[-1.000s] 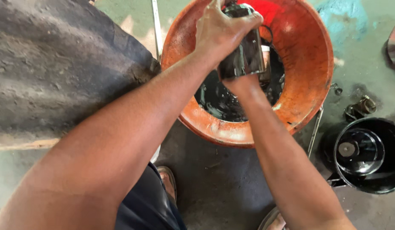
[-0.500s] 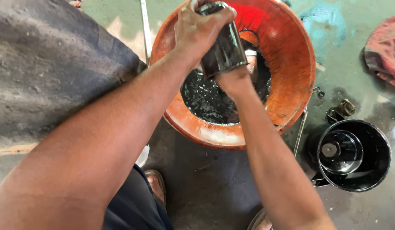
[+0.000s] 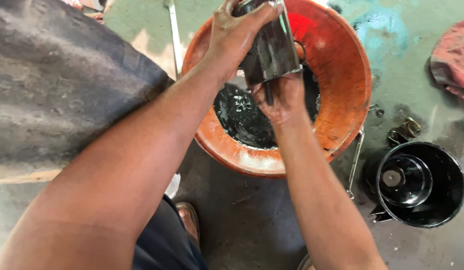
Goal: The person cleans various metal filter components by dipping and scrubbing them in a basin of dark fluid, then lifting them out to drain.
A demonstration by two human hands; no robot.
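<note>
I see the left hand (image 3: 237, 35) wrapped tight around a dark metal can (image 3: 272, 47), held over the orange bowl (image 3: 342, 105) of black oil (image 3: 239, 117). The right hand (image 3: 279, 97) grips the can from below.

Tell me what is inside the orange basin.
The orange basin holds a pool of black oily liquid at its bottom. Above it, the left hand and right hand grip a dark metal cylinder, which hides part of the pool.
</note>
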